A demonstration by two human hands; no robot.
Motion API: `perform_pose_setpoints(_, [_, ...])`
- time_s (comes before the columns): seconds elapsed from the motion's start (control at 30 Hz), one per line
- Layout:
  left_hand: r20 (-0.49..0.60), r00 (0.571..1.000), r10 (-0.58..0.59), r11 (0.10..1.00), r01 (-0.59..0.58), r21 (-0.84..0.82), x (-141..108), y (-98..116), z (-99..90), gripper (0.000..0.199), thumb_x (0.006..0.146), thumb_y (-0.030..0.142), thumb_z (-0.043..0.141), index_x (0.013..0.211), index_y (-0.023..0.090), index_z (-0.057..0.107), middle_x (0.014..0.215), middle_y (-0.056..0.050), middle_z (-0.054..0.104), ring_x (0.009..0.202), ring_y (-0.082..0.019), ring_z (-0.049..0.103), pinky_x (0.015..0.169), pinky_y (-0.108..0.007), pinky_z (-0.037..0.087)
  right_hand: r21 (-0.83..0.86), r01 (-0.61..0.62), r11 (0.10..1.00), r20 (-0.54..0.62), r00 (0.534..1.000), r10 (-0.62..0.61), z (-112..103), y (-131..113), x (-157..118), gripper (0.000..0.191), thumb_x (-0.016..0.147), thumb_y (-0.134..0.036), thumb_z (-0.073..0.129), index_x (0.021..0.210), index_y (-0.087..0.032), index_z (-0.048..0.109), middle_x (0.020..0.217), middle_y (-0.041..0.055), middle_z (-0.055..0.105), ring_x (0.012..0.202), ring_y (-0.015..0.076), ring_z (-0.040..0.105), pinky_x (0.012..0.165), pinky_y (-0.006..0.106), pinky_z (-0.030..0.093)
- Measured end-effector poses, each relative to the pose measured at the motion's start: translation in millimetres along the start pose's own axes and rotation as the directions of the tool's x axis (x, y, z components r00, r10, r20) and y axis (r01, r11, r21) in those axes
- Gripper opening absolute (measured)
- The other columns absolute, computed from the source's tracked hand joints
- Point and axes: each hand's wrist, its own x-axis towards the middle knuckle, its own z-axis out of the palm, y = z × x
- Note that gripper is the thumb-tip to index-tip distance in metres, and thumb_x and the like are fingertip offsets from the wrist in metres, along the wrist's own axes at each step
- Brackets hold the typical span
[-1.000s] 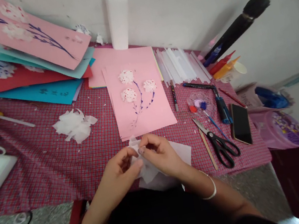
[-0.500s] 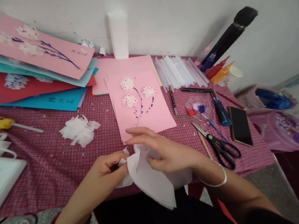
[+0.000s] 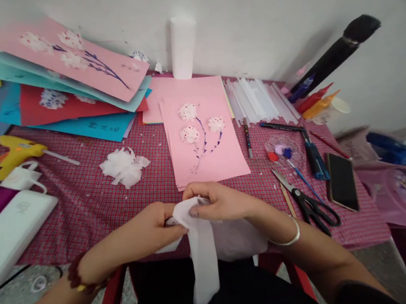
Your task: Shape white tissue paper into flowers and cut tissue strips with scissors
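Observation:
Both hands meet over the table's front edge on a piece of white tissue paper (image 3: 205,267), whose long strip hangs down toward the lap. My left hand (image 3: 157,226) pinches the gathered part of it between thumb and fingers. My right hand (image 3: 221,200) curls its fingers around the tissue's upper fold. More white tissue shows beneath the right wrist. Just beyond the hands lies a pink sheet (image 3: 182,168) bearing white speckled blossoms and a dark blue painted stem. A crumpled heap of torn tissue (image 3: 125,167) rests to the left.
At left are a yellow glue gun (image 3: 17,153), a white power bank (image 3: 14,240) and stacked flower cards (image 3: 100,60). Glue sticks (image 3: 257,100) lie at the back. Scissors (image 3: 306,204), a paint palette (image 3: 283,151) and a phone (image 3: 341,181) sit on the right.
The right-hand fingers have drawn in from outstretched to curled on the tissue. Its loose end now hangs straighter and farther left. The whole view has shifted, with the table appearing farther right.

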Motion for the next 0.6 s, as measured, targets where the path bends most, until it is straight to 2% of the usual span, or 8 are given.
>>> perform_pose_setpoints(0.07, [0.008,0.999,-0.036,0.999,0.036,0.018,2,1,0.3,0.026,0.084,0.034,0.05,0.064,0.018,0.046,0.057,0.007,0.033,0.048,-0.007,0.028,0.044,-0.02,0.023,0.069,-0.036,0.997,-0.007,0.999,0.036,2,4,1,0.024,0.079,-0.032,0.068,0.09,-0.016,0.054,0.073,-0.0044,0.047,0.059,0.007,0.04,0.052,0.02,0.031])
perform_pose_setpoints(0.17, [0.023,0.993,-0.116,0.993,0.115,0.035,2,0,0.5,0.031,0.086,0.042,0.048,0.066,0.018,0.046,0.056,0.007,0.033,0.046,-0.008,0.028,0.041,-0.021,0.021,0.161,-0.086,0.983,-0.03,0.995,0.092,3,11,2,0.029,0.079,-0.041,0.067,0.084,-0.017,0.052,0.066,-0.0059,0.043,0.055,0.0069,0.036,0.05,0.021,0.029])
perform_pose_setpoints(0.3, [-0.017,0.99,-0.139,0.99,0.14,0.034,1,0,2.4,0.034,0.084,0.045,0.048,0.063,0.019,0.045,0.053,0.007,0.032,0.044,-0.008,0.029,0.04,-0.021,0.022,0.09,-0.003,0.996,-0.021,1.0,0.005,5,9,-1,0.033,0.082,-0.045,0.064,0.098,-0.018,0.054,0.079,-0.0019,0.05,0.067,0.0099,0.043,0.059,0.023,0.035])
perform_pose_setpoints(0.37, [-0.03,0.99,-0.14,0.99,0.14,0.01,2,1,3.2,0.036,0.083,0.047,0.05,0.061,0.02,0.041,0.051,0.007,0.028,0.043,-0.008,0.025,0.038,-0.021,0.019,0.003,0.005,1.0,-0.063,0.998,-0.005,8,4,-2,0.037,0.077,-0.043,0.069,0.101,-0.018,0.053,0.084,-0.0008,0.051,0.071,0.011,0.045,0.062,0.024,0.036])
perform_pose_setpoints(0.43, [-0.018,0.992,-0.128,0.992,0.128,-0.005,3,2,3.3,0.038,0.082,0.049,0.051,0.06,0.02,0.039,0.052,0.007,0.026,0.043,-0.008,0.023,0.038,-0.021,0.017,-0.024,-0.024,0.999,-0.122,0.992,0.021,13,-1,-3,0.031,0.076,-0.037,0.07,0.094,-0.018,0.053,0.078,-0.0025,0.049,0.067,0.0102,0.042,0.059,0.023,0.034])
perform_pose_setpoints(0.5, [0.023,0.996,-0.082,0.997,0.082,0.0,4,3,2.3,0.039,0.084,0.049,0.048,0.06,0.02,0.038,0.054,0.007,0.027,0.046,-0.008,0.024,0.04,-0.021,0.019,-0.001,-0.043,0.999,-0.155,0.987,0.043,16,-3,-3,0.02,0.079,-0.029,0.067,0.086,-0.018,0.052,0.071,-0.0046,0.045,0.062,0.0088,0.039,0.056,0.022,0.032])
perform_pose_setpoints(0.6, [0.093,0.996,-0.011,1.0,0.01,0.011,2,3,-0.7,0.039,0.088,0.049,0.043,0.063,0.019,0.041,0.059,0.005,0.031,0.049,-0.008,0.029,0.042,-0.019,0.024,0.07,-0.037,0.997,-0.125,0.991,0.046,17,-1,-2,0.012,0.08,-0.023,0.063,0.082,-0.018,0.052,0.067,-0.006,0.043,0.058,0.0078,0.037,0.055,0.022,0.031])
